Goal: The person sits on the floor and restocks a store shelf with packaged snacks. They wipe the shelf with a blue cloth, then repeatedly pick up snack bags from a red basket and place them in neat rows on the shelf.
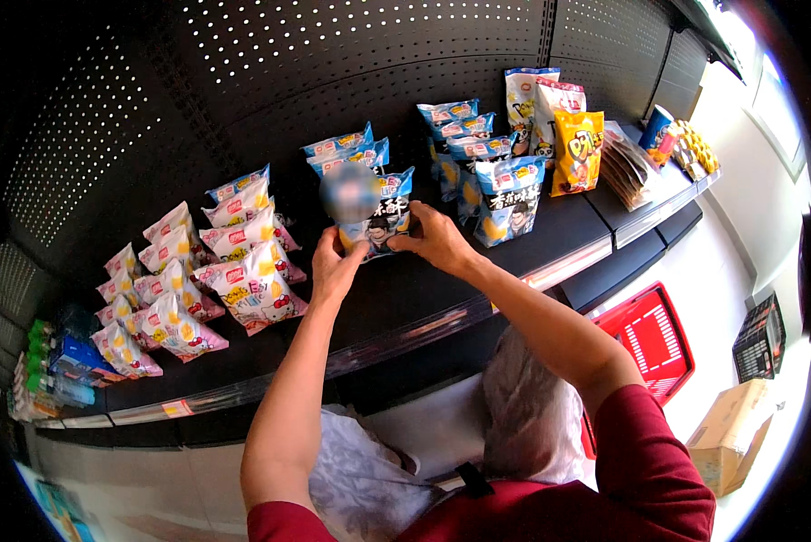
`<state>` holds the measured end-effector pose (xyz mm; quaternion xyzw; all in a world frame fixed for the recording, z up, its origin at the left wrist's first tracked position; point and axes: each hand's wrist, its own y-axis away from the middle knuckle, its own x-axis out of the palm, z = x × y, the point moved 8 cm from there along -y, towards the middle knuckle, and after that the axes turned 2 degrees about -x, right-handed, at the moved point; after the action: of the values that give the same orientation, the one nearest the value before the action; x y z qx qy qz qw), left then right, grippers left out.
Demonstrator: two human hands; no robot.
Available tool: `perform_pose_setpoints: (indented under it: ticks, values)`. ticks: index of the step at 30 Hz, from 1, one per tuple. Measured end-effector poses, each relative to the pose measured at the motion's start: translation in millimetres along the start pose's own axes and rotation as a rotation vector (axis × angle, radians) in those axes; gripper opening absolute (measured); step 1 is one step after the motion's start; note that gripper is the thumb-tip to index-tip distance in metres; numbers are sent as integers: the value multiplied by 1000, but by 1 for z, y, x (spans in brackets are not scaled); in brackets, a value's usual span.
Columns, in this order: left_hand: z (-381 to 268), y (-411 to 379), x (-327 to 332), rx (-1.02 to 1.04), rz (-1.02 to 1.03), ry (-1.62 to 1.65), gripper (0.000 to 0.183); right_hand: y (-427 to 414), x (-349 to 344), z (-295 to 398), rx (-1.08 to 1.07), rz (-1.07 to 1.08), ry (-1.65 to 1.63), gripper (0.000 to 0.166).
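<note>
A blue and white snack bag (386,227) stands upright at the front of a short row on the black shelf (378,291). My left hand (338,261) grips its lower left side, thumb on the front. On the opposite side my right hand (436,234) holds its edge between thumb and fingers. A blurred round patch hides the bag's upper left. Directly behind are matching blue bags (344,143). Another row of the same kind, led by a front bag (510,202), stands to the right of my right hand.
White and pink snack bags (253,284) fill several rows on the left. A yellow bag (577,154), flat brown packs (625,169) and a blue canister (657,129) stand rightward. A red plastic basket (656,339), black crate (759,339) and cardboard box (734,427) are below right.
</note>
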<state>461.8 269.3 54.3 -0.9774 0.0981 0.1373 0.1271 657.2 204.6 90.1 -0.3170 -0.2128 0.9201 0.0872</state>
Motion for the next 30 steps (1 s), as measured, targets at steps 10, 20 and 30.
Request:
perform_pose_setpoints:
  ticks: [10,20,30]
  values:
    - [3,-5,-5,38,-53,-118,44,-17,9,-13,90,89,-110,59]
    - [-6,3,-6,37,-56,-136,50,-10,-4,-13,89,89,-63,77]
    - [-40,26,-20,151,-207,-222,38,13,-16,-3,28,128,31,47]
